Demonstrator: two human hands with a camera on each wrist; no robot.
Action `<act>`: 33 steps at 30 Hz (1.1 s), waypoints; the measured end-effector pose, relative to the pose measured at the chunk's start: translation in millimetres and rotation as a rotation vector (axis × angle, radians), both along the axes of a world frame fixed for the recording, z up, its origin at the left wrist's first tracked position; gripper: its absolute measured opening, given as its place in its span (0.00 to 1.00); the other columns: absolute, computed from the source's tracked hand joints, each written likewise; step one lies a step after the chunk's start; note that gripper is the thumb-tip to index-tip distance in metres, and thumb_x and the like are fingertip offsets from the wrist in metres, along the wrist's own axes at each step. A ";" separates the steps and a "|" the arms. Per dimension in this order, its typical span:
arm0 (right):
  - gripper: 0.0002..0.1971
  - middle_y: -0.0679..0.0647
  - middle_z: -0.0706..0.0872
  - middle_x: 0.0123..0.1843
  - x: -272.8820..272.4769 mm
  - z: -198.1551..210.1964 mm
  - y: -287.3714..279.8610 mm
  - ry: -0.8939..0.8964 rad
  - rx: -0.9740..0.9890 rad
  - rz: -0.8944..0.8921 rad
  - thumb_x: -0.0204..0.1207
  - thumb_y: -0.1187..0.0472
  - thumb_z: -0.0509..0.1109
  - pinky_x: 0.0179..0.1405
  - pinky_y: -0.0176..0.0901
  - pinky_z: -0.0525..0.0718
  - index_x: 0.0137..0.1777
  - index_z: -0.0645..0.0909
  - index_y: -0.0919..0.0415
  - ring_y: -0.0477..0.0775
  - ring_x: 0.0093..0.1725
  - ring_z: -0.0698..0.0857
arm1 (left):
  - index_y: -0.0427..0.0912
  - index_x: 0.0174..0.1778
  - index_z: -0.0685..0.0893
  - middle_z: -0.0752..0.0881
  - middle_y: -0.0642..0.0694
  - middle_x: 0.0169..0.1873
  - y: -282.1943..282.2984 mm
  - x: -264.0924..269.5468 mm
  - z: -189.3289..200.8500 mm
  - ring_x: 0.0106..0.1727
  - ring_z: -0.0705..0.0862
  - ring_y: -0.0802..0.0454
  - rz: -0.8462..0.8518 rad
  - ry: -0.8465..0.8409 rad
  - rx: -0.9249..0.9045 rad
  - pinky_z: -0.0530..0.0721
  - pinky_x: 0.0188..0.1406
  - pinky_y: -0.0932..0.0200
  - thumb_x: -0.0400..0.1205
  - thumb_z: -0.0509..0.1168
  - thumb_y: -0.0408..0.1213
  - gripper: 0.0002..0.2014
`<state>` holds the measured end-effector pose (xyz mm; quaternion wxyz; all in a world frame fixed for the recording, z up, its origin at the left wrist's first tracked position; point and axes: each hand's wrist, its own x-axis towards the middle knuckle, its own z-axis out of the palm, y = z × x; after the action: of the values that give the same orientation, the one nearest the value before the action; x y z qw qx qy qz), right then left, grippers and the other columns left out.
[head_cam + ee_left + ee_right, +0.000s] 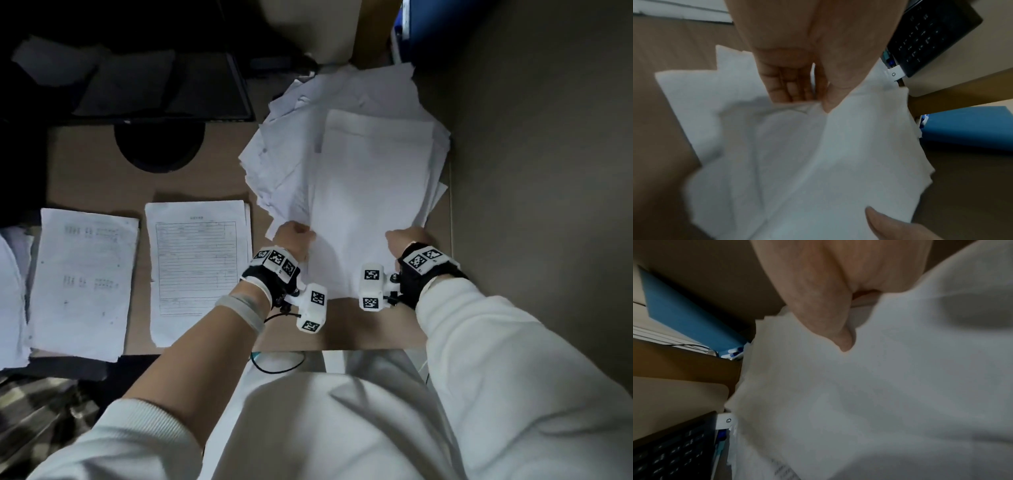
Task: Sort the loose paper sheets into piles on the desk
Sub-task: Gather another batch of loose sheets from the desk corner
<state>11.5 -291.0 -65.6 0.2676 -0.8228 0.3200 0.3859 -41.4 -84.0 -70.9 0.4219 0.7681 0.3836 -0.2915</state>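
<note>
A messy heap of loose white sheets [294, 150] fills the desk's right side. On top lies a blank white sheet [370, 192], which both hands hold near its front corners. My left hand [294, 236] pinches its left edge, thumb on top of the paper [849, 146] and fingers [789, 84] curled beneath. My right hand [409, 238] grips the right edge, thumb pressed on the sheet [879, 386]. Two sorted piles lie to the left: a printed form pile [198, 267] and a pile with sparse text [82, 287].
The brown desk [370, 325] ends at a grey partition wall [531, 171] on the right. A dark monitor with round base [159, 145] and a black keyboard [931, 37] stand at the back left. A blue folder [966, 128] stands behind the heap. More white paper [8, 301] lies at far left.
</note>
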 end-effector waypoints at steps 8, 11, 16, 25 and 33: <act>0.41 0.55 0.78 0.74 4.9 5.5 -21.1 -0.140 -0.175 -0.107 0.63 0.52 0.77 0.65 0.46 0.78 0.77 0.69 0.59 0.62 0.68 0.81 | 0.35 0.63 0.79 0.84 0.45 0.49 -9.5 28.9 6.7 0.58 0.82 0.48 0.002 -0.144 -0.189 0.77 0.62 0.57 0.80 0.72 0.39 0.18; 0.40 0.55 0.85 0.61 13.0 4.2 -24.1 -0.136 -0.069 -0.191 0.54 0.44 0.81 0.56 0.48 0.84 0.65 0.76 0.62 0.59 0.50 0.85 | 0.33 0.69 0.73 0.82 0.41 0.56 -17.3 38.8 -0.6 0.63 0.78 0.47 -0.062 -0.126 -0.181 0.73 0.65 0.56 0.82 0.71 0.39 0.23; 0.32 0.53 0.88 0.61 13.3 1.5 -27.7 -0.139 -0.013 -0.100 0.64 0.40 0.73 0.60 0.51 0.85 0.63 0.82 0.61 0.59 0.56 0.87 | 0.34 0.86 0.54 0.59 0.38 0.85 -32.6 43.9 1.1 0.86 0.57 0.42 -0.325 -0.129 -0.005 0.52 0.83 0.53 0.88 0.62 0.41 0.34; 0.16 0.58 0.85 0.36 23.1 -1.3 -22.1 0.075 0.213 -0.268 0.64 0.50 0.80 0.49 0.49 0.87 0.38 0.83 0.63 0.57 0.37 0.84 | 0.43 0.73 0.79 0.62 0.43 0.84 -2.5 90.2 2.1 0.84 0.58 0.39 -0.401 -0.194 0.359 0.63 0.80 0.39 0.81 0.67 0.48 0.25; 0.40 0.61 0.85 0.61 38.2 0.2 -1.6 0.020 0.035 -0.192 0.69 0.39 0.78 0.42 0.47 0.80 0.72 0.72 0.66 0.61 0.48 0.86 | 0.38 0.79 0.60 0.70 0.36 0.74 2.1 90.5 -1.7 0.72 0.74 0.35 -0.072 -0.195 -0.061 0.73 0.75 0.45 0.74 0.74 0.35 0.40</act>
<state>49.7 -292.6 -65.4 0.3146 -0.7797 0.3931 0.3723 49.2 -81.9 -72.6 0.4698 0.7927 0.3039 -0.2419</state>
